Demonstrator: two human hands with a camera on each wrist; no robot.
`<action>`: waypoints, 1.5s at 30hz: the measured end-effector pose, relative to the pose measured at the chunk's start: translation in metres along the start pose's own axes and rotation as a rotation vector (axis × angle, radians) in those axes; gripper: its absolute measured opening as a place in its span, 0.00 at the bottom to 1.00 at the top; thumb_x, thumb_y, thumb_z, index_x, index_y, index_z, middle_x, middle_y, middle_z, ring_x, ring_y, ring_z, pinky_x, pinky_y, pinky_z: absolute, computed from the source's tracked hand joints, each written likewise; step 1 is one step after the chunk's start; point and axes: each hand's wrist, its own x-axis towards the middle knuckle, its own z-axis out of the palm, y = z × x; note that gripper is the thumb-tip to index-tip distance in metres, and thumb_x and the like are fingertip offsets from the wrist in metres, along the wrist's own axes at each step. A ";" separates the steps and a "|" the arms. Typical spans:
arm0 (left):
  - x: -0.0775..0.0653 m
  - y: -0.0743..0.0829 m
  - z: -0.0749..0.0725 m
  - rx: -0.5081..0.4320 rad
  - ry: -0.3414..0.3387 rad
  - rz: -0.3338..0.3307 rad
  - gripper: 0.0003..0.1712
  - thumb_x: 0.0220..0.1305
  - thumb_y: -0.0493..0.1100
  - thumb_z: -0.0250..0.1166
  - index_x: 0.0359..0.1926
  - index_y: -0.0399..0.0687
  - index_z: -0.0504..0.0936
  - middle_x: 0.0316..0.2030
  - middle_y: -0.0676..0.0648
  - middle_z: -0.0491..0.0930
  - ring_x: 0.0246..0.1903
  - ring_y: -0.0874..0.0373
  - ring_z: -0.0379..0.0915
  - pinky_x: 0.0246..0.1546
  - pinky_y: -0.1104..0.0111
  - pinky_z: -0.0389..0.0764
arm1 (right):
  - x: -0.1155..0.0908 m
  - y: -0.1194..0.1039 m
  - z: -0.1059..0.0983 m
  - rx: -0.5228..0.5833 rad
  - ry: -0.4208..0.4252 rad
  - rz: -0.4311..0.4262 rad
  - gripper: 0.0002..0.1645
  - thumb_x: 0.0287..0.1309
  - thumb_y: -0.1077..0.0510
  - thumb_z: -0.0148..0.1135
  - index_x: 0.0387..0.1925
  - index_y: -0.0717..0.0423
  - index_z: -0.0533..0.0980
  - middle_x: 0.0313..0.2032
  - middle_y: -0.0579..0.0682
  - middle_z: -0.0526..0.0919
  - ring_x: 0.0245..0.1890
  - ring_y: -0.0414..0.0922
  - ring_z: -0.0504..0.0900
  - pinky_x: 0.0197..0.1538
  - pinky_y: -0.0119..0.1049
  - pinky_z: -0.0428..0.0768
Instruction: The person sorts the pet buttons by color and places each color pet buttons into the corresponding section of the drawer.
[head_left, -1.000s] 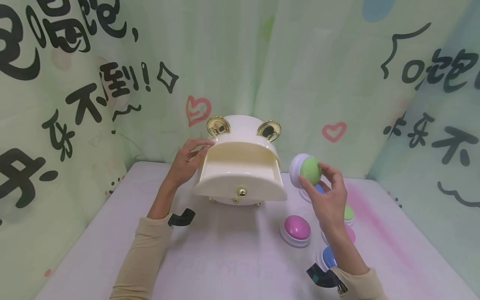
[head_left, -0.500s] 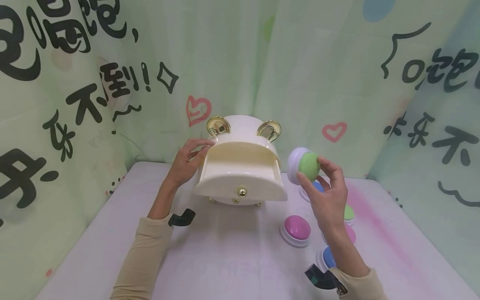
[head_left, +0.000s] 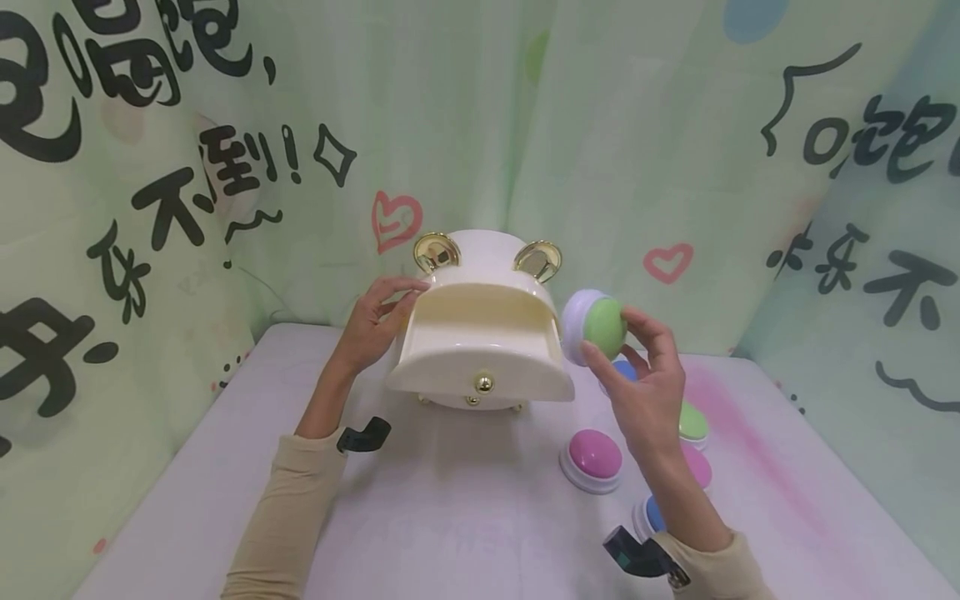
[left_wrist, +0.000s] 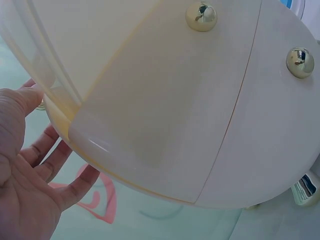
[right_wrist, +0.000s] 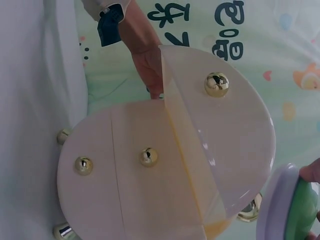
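A white rounded drawer box with gold ears stands at the table's far side. Its top drawer, with a gold knob, is pulled out and nothing shows inside. My left hand touches the box's left side, thumb and loosely spread fingers right at the edge in the left wrist view. With thumb and fingertips, my right hand pinches a round push button, green dome on a white base. It is held tilted on its side, just right of the drawer, also visible in the right wrist view.
On the white table lie more such buttons: a pink one in front, a blue one behind my right hand, and a green one, another pink and another blue beside my right forearm. Printed curtains enclose the back and sides.
My right hand has moved a little left and slightly up with the green push button, closer to the drawer. The left hand and the box have stayed put.
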 end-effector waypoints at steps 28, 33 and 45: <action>0.006 0.000 0.000 -0.007 -0.006 -0.002 0.14 0.75 0.35 0.58 0.57 0.38 0.82 0.57 0.40 0.78 0.62 0.54 0.69 0.61 0.42 0.74 | 0.005 -0.006 0.023 0.024 -0.107 -0.020 0.35 0.56 0.68 0.74 0.64 0.61 0.71 0.64 0.49 0.74 0.65 0.39 0.72 0.67 0.36 0.73; 0.007 -0.001 -0.001 -0.007 -0.007 0.007 0.14 0.76 0.34 0.58 0.57 0.38 0.82 0.57 0.39 0.79 0.63 0.52 0.69 0.61 0.42 0.74 | 0.007 -0.005 0.025 0.005 -0.144 -0.018 0.35 0.56 0.67 0.75 0.64 0.61 0.72 0.63 0.48 0.75 0.65 0.41 0.72 0.66 0.34 0.75; -0.001 -0.001 0.000 -0.006 -0.001 0.014 0.13 0.76 0.35 0.58 0.56 0.38 0.82 0.57 0.40 0.78 0.63 0.54 0.69 0.61 0.42 0.75 | 0.002 0.000 0.029 0.011 -0.204 0.049 0.30 0.58 0.64 0.74 0.61 0.61 0.73 0.59 0.52 0.78 0.60 0.45 0.75 0.60 0.31 0.79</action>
